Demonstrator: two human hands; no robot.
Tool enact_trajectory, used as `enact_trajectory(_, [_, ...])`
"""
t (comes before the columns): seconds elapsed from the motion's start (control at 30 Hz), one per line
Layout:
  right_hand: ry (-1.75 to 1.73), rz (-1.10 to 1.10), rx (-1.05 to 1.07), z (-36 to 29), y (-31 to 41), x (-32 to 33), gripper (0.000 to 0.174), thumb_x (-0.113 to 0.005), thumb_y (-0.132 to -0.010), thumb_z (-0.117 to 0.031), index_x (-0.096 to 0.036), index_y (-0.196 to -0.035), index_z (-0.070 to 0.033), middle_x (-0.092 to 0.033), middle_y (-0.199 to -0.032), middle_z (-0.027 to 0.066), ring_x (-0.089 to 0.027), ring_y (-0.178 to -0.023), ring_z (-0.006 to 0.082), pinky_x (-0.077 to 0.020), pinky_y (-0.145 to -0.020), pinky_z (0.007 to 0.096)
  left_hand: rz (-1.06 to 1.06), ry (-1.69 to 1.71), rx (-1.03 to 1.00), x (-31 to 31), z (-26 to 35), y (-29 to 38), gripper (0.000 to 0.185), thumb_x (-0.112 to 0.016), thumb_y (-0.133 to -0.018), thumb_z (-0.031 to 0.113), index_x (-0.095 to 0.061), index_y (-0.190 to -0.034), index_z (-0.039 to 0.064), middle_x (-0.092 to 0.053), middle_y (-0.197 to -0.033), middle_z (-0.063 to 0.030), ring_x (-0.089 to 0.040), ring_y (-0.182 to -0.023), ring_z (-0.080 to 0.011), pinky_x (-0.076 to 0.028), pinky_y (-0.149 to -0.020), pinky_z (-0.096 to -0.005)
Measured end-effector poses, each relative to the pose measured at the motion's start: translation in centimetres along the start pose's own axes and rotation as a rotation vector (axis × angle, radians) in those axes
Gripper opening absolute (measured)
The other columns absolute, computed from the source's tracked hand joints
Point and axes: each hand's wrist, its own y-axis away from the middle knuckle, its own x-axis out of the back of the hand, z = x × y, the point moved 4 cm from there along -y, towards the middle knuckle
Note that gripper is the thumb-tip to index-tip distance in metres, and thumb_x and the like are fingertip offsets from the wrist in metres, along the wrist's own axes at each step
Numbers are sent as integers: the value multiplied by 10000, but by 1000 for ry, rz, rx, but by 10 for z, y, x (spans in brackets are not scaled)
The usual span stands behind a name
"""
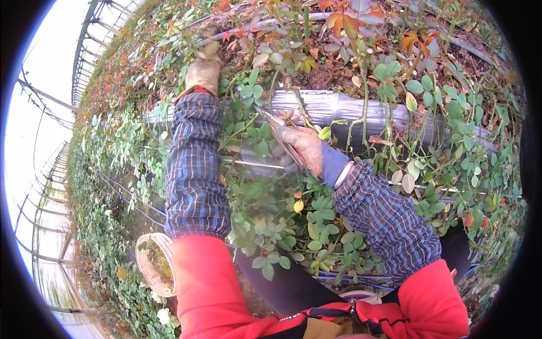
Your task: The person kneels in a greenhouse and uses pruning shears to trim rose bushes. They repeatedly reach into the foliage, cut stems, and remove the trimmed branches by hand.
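Note:
My left hand (202, 74), in a tan work glove, reaches in among the rose stems on the raised bed. Its fingers are blurred and partly lost against the leaves, so what they touch is unclear. My right hand (305, 146) wears a soiled glove with a blue cuff and grips a pair of pruning shears (266, 115). The blades point up and left, close to a cluster of green rose leaves (251, 90). Behind that hand runs the bed's edge, covered in silver plastic film (351, 106). Below it, leafy rose shoots (271, 229) hang over my legs.
An open bucket (141, 271) with leaf cuttings inside stands beside my left arm. A taut white line (254, 163) crosses below the film. A dark irrigation hose (271, 22) runs over the soil. Blue hoses (364, 277) lie near my shoe (358, 295).

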Motion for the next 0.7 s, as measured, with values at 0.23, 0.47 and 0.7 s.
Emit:
enact_trajectory(0.23, [-24,-14,2,14,-13,6,452,-644,-952,-391,-630,-1309,-113,-671,-892,80,-653,-646,143,-541,-507,283,-338,379,-166,24,31,41,249,-541,-959,293,-649,-1138,158,-655,-783,-67,-674,-776,-230,-554,-769,-344])
enact_trajectory(0.47, [-61,-10,9,16,-11,3,467,-657,-948,-409,-633,-1303,-105,-671,-886,76,-653,-675,136,-558,-543,280,-228,-156,-483,14,56,56,255,-635,-911,314,-667,-1080,125,-716,-940,-154,-698,-821,-352,-561,-760,-421])
enact_trajectory(0.7, [-97,19,44,16,-17,9,467,-684,-936,-410,-638,-1283,-101,-666,-897,68,-662,-713,140,-573,-555,275,115,593,-230,36,56,83,117,-628,-912,130,-690,-981,59,-749,-906,-54,-664,-755,-146,-530,-698,-296])
